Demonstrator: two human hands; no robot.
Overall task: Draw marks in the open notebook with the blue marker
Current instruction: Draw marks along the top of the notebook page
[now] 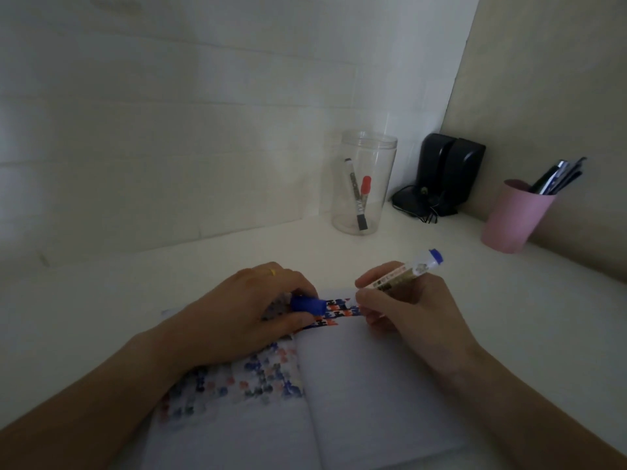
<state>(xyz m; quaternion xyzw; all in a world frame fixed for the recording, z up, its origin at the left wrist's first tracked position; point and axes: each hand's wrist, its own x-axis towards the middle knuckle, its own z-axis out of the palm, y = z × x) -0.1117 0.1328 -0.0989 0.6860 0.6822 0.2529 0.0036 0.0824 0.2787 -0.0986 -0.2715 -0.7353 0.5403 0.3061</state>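
The open notebook [366, 395] lies on the white desk right below me. Its left page carries faded blue, red and black marks, and a band of sharper marks runs along the top of the right page. My right hand [403, 310] grips the blue marker [400, 276] in a writing hold, its blue end pointing up and right; the tip is hidden behind my fingers, near the top of the right page. My left hand [251, 310] rests on the left page and pinches the blue cap [307, 305].
A clear plastic jar [364, 184] with a black and a red marker stands at the back. Two black speakers [448, 171] fill the corner. A pink cup [512, 215] of pens stands at the right by the wall.
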